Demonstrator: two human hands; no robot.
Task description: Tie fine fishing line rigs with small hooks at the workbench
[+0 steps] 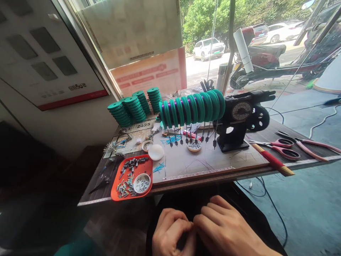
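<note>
Low over my dark-clothed lap, my left hand is closed, with thumb and forefinger curled together. My right hand is also closed, its knuckles up, its fingertips meeting those of the left. Whatever they may pinch is too small or hidden to make out. Beyond them on the table stands a black hand-cranked winder carrying a row of green spools wound partly with purple thread. Several dark small weights dangle below the spools. An orange tray with small parts lies nearest my left hand.
Stacks of green spools stand at the back left. A white dish of small metal bits sits under the winder. Scissors, pliers and a red-wrapped wooden stick lie at the right. A cable hangs below the table edge.
</note>
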